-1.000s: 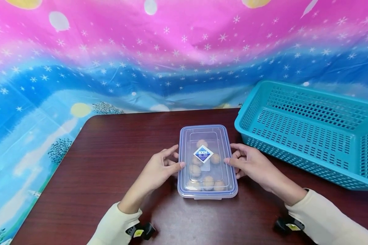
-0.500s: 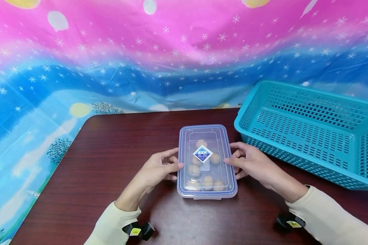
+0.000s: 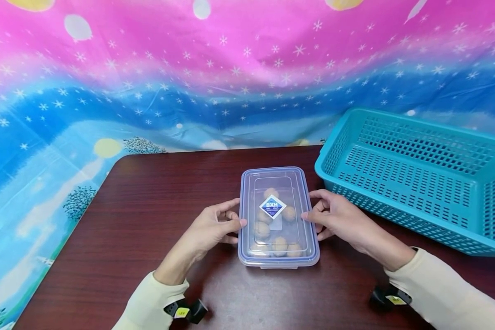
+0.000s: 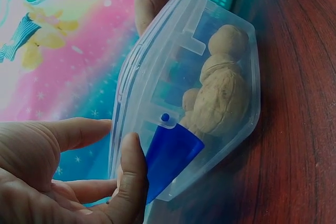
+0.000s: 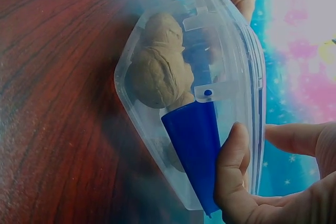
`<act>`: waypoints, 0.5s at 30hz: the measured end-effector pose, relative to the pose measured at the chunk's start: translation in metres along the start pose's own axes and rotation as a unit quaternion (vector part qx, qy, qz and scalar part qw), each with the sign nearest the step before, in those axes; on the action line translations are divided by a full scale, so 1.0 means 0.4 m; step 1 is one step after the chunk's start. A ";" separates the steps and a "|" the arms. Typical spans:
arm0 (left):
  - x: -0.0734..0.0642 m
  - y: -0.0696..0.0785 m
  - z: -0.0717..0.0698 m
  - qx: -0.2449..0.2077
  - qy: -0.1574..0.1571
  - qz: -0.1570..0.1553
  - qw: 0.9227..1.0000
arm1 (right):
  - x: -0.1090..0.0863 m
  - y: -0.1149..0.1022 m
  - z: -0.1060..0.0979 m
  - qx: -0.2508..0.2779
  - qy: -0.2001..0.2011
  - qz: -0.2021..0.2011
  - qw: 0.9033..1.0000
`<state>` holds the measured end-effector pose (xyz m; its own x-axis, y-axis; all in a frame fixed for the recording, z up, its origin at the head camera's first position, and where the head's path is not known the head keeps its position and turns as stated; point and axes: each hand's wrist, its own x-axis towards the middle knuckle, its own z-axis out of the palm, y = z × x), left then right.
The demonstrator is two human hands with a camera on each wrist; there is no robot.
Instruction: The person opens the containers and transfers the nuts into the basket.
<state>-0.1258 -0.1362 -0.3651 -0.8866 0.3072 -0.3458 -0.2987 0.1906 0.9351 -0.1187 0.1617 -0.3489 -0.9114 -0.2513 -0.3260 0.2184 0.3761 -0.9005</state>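
Clear rectangular plastic container (image 3: 278, 263), its blue-rimmed see-through lid (image 3: 287, 236) on, sits on a dark reddish-brown wood-grain table (image 3: 181, 183) in the head view. Tan, rounded, walnut-like pieces (image 3: 262, 230) show inside, around and below a diamond-shaped blue-and-white sticker (image 3: 272, 207) reading BXH. The left hand (image 3: 210, 229) and right hand (image 3: 338, 217) grip opposite long sides, each thumb on the lid's edge. To the right stands a teal perforated plastic basket (image 3: 396, 213); behind hangs a pink-and-blue snowflake-print cloth (image 3: 214, 68). In the left wrist view, the left hand pinches the container at its edge, one fingertip overlapping a blue tapered panel (image 4: 173, 153); the right hand shows at the far side. In the right wrist view, the right hand pinches likewise, beside a second blue tapered panel (image 5: 191, 140); whether either panel lies inside cannot be told.
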 end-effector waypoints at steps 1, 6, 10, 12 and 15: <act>-0.001 0.001 0.000 0.000 0.000 0.001 1.000 | 0.000 0.000 0.000 0.000 0.000 0.000 1.000; -0.005 0.010 0.002 0.008 0.007 0.005 1.000 | -0.002 -0.004 -0.004 -0.001 -0.004 -0.006 1.000; -0.010 0.019 0.004 0.017 0.016 0.013 1.000 | -0.005 -0.010 -0.008 -0.001 -0.007 -0.014 1.000; -0.013 0.024 0.005 0.017 0.018 0.017 1.000 | -0.007 -0.014 -0.011 0.000 -0.006 -0.018 1.000; -0.019 0.031 0.004 0.014 0.022 0.027 0.999 | -0.013 -0.025 -0.016 0.000 -0.003 -0.022 1.000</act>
<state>-0.1222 -0.1349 -0.3511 -0.9156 0.2772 -0.2914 -0.2414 0.2008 0.9494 -0.1184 0.1648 -0.3365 -0.9181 -0.2733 -0.2871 0.1775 0.3641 -0.9143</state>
